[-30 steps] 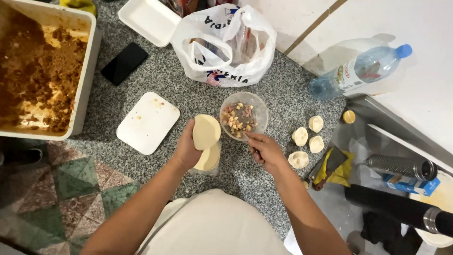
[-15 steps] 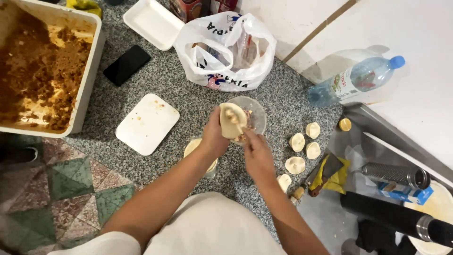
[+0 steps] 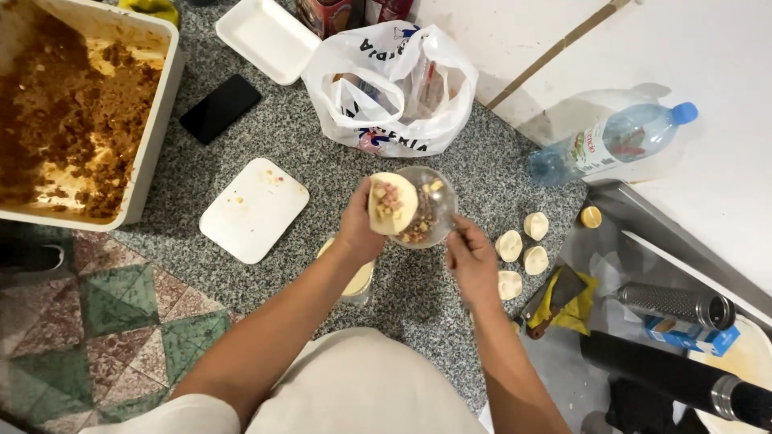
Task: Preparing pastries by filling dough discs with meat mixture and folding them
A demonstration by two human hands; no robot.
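Filling the far left, a white tub (image 3: 153, 120) of brown mince sits on the speckled counter (image 3: 305, 161), with a white plastic bag (image 3: 394, 88) far centre and a white tray lid (image 3: 253, 209) nearer. Centre, the left hand (image 3: 362, 229) clasps a dough round (image 3: 392, 203) topped with diced filling, over a clear bowl (image 3: 438, 205). The right hand (image 3: 473, 257) pinches something small at the bowl's right rim — what, I cannot tell. Folded dumplings (image 3: 523, 245) lie just right.

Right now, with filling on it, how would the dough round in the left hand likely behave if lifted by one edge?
The dough round looks thin and soft, cupped in the left hand, so it would probably flop. Its loose diced filling would likely spill.
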